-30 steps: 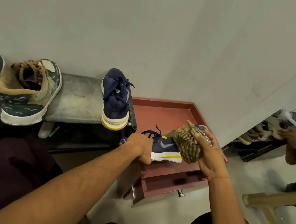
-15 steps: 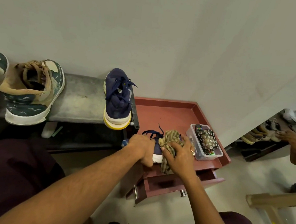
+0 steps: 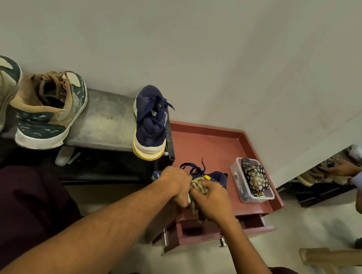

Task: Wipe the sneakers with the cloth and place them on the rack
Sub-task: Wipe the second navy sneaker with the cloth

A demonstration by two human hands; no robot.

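2 curled grips | left hand (image 3: 176,184) holds navy sneaker (image 3: 216,177), apparently | right hand (image 3: 212,204) clutches cloth (image 3: 199,186)

Navy lace-up sneaker (image 3: 151,122) on grey metal rack (image 3: 105,124); 2nd navy sneaker (image 3: 214,178) on red-brown drawer table (image 3: 208,144) R of rack, clear plastic tub (image 3: 237,180) beside it.

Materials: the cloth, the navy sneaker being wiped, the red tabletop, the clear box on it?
Cloth: soft woven fabric, tan with dark stripes; it bunches in folds. Navy sneaker: matte textile upper, probably mesh, fabric laces; sole hidden. Red tabletop: smooth, slight sheen, raised rim; painted metal or laminate, cannot tell. Clear box: translucent plastic; contents show through its wall.
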